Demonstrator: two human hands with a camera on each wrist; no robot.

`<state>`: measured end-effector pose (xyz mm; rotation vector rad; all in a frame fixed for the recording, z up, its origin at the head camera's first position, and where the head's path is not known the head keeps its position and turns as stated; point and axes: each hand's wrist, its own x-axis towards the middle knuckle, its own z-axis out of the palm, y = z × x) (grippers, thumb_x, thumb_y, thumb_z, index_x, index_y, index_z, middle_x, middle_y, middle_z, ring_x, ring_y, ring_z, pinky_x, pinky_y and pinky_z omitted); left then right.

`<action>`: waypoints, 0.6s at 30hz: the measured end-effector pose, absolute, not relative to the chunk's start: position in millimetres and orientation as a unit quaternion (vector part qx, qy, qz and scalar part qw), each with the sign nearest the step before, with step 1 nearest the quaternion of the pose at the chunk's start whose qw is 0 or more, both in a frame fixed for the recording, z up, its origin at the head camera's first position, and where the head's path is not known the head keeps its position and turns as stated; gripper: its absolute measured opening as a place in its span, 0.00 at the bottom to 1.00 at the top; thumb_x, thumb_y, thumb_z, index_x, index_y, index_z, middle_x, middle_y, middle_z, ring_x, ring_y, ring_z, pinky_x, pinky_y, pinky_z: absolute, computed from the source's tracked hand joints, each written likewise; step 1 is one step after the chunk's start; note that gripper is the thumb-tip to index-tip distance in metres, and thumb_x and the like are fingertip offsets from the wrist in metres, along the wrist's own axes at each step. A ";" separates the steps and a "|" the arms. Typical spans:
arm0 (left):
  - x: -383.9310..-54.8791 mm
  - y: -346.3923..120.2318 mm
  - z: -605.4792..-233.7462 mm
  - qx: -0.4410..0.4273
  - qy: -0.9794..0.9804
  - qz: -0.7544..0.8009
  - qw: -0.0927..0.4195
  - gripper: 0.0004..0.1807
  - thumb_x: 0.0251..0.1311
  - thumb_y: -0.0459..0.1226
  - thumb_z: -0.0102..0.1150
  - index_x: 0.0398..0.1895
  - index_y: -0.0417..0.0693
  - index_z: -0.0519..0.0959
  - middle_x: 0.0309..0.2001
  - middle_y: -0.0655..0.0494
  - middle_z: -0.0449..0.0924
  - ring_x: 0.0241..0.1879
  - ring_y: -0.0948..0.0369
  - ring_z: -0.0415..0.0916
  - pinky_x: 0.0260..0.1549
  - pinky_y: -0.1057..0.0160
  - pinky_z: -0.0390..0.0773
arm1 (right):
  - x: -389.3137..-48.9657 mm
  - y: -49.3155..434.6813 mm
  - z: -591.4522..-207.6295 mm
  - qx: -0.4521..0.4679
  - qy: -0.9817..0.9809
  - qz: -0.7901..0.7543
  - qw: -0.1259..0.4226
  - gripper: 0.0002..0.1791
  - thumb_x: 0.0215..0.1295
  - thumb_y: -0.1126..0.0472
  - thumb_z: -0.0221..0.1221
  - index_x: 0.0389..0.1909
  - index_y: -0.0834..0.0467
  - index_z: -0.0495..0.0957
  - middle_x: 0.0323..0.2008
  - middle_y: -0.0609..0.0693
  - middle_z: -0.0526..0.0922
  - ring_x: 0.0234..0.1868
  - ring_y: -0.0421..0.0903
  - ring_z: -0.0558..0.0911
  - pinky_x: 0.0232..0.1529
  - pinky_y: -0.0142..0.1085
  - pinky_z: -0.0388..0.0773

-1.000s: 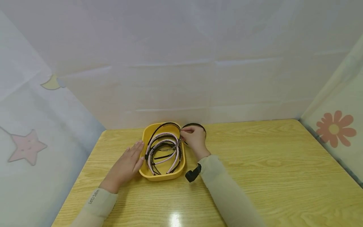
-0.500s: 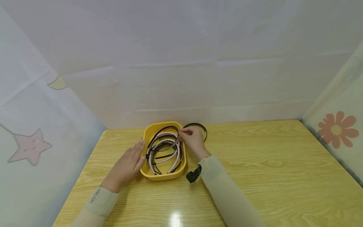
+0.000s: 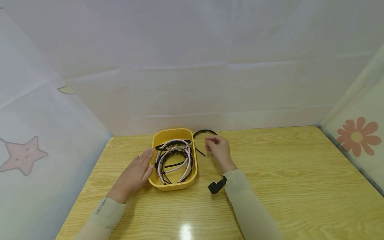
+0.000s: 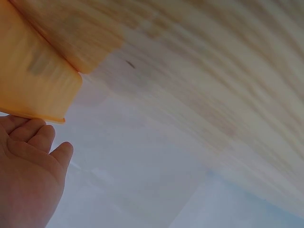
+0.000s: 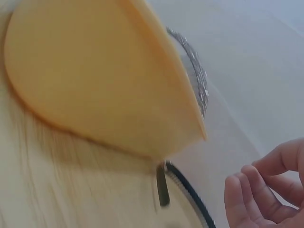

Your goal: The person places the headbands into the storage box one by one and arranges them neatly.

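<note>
In the head view a yellow plastic basket holds several headbands, some pink and some black with comb teeth. A glittery headband lies on top, its sparkly band across the pile; in the right wrist view the silvery glitter headband shows above the rim. My left hand rests along the basket's left side, its fingers straight, fingertips at the rim. Right of the basket my right hand is held with loosely bent fingers and nothing between them. Partly behind it lies a black toothed headband.
The wooden table reaches far to the right of the basket. A pale cloth wall stands close behind the table's back edge, and printed cloth walls rise at both sides. A black wrist camera mount sticks out from the right sleeve.
My right hand has let go of the glittery headband and moved right, away from the basket. That headband has dropped onto the pile. My left hand stays at the basket's side.
</note>
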<state>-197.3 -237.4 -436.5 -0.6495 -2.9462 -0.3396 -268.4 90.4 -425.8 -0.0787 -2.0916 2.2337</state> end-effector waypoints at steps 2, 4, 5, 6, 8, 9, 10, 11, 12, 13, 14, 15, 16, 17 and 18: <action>-196.8 -237.8 -436.3 -0.214 -0.969 -0.111 0.053 0.33 0.80 0.44 0.42 0.80 0.36 0.52 0.80 0.42 0.51 0.78 0.46 0.48 0.75 0.40 0.51 | -268.3 97.8 -429.6 -0.036 -0.683 0.727 0.053 0.08 0.69 0.72 0.60 0.46 0.68 0.84 0.42 0.65 0.84 0.36 0.48 0.85 0.48 0.51 0.86; -196.3 -237.7 -435.9 -0.213 -0.969 -0.111 0.053 0.33 0.80 0.44 0.42 0.80 0.36 0.52 0.80 0.42 0.51 0.78 0.46 0.48 0.76 0.40 0.51 | -268.6 105.5 -434.1 -0.048 -0.692 0.717 0.067 0.09 0.69 0.71 0.60 0.47 0.67 0.84 0.43 0.65 0.84 0.39 0.53 0.85 0.48 0.49 0.86; -196.2 -237.5 -435.8 -0.212 -0.969 -0.112 0.053 0.33 0.80 0.44 0.42 0.80 0.36 0.52 0.80 0.42 0.51 0.78 0.46 0.48 0.76 0.40 0.51 | -268.8 109.9 -436.6 -0.054 -0.702 0.706 0.074 0.09 0.70 0.69 0.60 0.47 0.66 0.84 0.44 0.64 0.84 0.41 0.55 0.84 0.47 0.48 0.86; -196.0 -236.9 -435.6 -0.212 -0.969 -0.114 0.053 0.33 0.80 0.44 0.42 0.80 0.36 0.52 0.80 0.42 0.51 0.78 0.46 0.48 0.76 0.40 0.51 | -269.2 114.6 -439.4 -0.060 -0.714 0.693 0.082 0.09 0.70 0.68 0.60 0.48 0.66 0.84 0.44 0.64 0.84 0.42 0.57 0.83 0.46 0.47 0.86; -196.2 -235.6 -435.2 -0.214 -0.968 -0.118 0.053 0.33 0.80 0.44 0.41 0.80 0.36 0.52 0.79 0.42 0.51 0.78 0.46 0.48 0.76 0.40 0.50 | -270.4 125.0 -446.1 -0.068 -0.742 0.661 0.092 0.11 0.71 0.66 0.59 0.50 0.65 0.84 0.44 0.62 0.83 0.45 0.58 0.82 0.44 0.44 0.84; -196.6 -234.9 -434.9 -0.214 -0.968 -0.120 0.054 0.33 0.80 0.45 0.41 0.80 0.37 0.52 0.80 0.42 0.51 0.78 0.46 0.48 0.76 0.40 0.50 | -271.2 130.3 -449.7 -0.071 -0.759 0.641 0.093 0.12 0.71 0.64 0.59 0.51 0.65 0.83 0.44 0.61 0.83 0.45 0.57 0.82 0.43 0.43 0.83; -197.0 -234.3 -434.6 -0.215 -0.968 -0.122 0.054 0.33 0.80 0.45 0.40 0.80 0.37 0.52 0.80 0.42 0.50 0.79 0.46 0.48 0.76 0.41 0.49 | -272.1 135.4 -453.1 -0.075 -0.774 0.622 0.089 0.13 0.72 0.63 0.58 0.52 0.64 0.83 0.45 0.60 0.83 0.46 0.56 0.82 0.43 0.42 0.81; -197.4 -233.7 -434.1 -0.215 -0.967 -0.123 0.054 0.33 0.81 0.46 0.39 0.80 0.37 0.52 0.80 0.42 0.50 0.79 0.46 0.47 0.76 0.41 0.49 | -273.0 140.1 -456.7 -0.079 -0.788 0.605 0.080 0.14 0.72 0.62 0.58 0.53 0.64 0.82 0.45 0.59 0.83 0.46 0.55 0.81 0.43 0.42 0.81; -197.9 -233.1 -433.8 -0.216 -0.967 -0.124 0.055 0.33 0.81 0.46 0.39 0.80 0.38 0.51 0.80 0.42 0.50 0.79 0.46 0.47 0.76 0.41 0.48 | -274.2 144.1 -459.9 -0.082 -0.798 0.593 0.070 0.15 0.72 0.62 0.57 0.54 0.64 0.81 0.45 0.58 0.82 0.46 0.54 0.81 0.43 0.43 0.81; -198.2 -232.7 -433.8 -0.217 -0.966 -0.125 0.056 0.33 0.81 0.46 0.39 0.80 0.38 0.51 0.80 0.42 0.50 0.79 0.46 0.47 0.77 0.41 0.48 | -275.1 147.4 -462.9 -0.086 -0.805 0.584 0.056 0.16 0.72 0.61 0.57 0.55 0.64 0.81 0.46 0.58 0.82 0.46 0.54 0.81 0.44 0.44 0.81; -198.3 -232.6 -433.9 -0.218 -0.966 -0.125 0.058 0.33 0.81 0.46 0.39 0.80 0.38 0.52 0.80 0.42 0.50 0.79 0.47 0.47 0.77 0.42 0.48 | -275.6 149.9 -465.2 -0.089 -0.812 0.575 0.042 0.16 0.71 0.60 0.58 0.55 0.63 0.80 0.47 0.58 0.82 0.46 0.54 0.81 0.44 0.44 0.81; -198.1 -232.5 -433.9 -0.219 -0.966 -0.124 0.061 0.33 0.80 0.45 0.40 0.80 0.37 0.52 0.79 0.42 0.51 0.79 0.46 0.48 0.76 0.41 0.48 | -276.3 151.6 -467.6 -0.093 -0.817 0.569 0.026 0.16 0.71 0.59 0.58 0.55 0.63 0.80 0.47 0.57 0.81 0.46 0.54 0.81 0.44 0.45 0.82; -197.6 -232.6 -434.2 -0.220 -0.966 -0.123 0.063 0.33 0.80 0.45 0.41 0.80 0.37 0.53 0.79 0.41 0.52 0.78 0.46 0.48 0.76 0.40 0.49 | -276.7 152.3 -469.2 -0.095 -0.820 0.564 0.012 0.17 0.71 0.58 0.59 0.55 0.62 0.79 0.48 0.57 0.81 0.46 0.55 0.81 0.44 0.45 0.82; -197.0 -232.8 -434.6 -0.221 -0.965 -0.123 0.065 0.33 0.80 0.44 0.42 0.79 0.36 0.53 0.79 0.41 0.53 0.78 0.45 0.49 0.76 0.40 0.50 | -277.1 152.4 -470.5 -0.095 -0.823 0.561 -0.001 0.18 0.71 0.56 0.59 0.55 0.62 0.79 0.48 0.58 0.81 0.46 0.55 0.81 0.44 0.46 0.82; -196.1 -232.9 -435.1 -0.221 -0.965 -0.122 0.066 0.33 0.79 0.43 0.43 0.79 0.36 0.54 0.79 0.40 0.53 0.78 0.44 0.50 0.75 0.39 0.50 | -277.5 151.8 -471.0 -0.095 -0.826 0.556 -0.008 0.18 0.71 0.55 0.60 0.55 0.62 0.79 0.49 0.58 0.81 0.45 0.55 0.81 0.43 0.45 0.82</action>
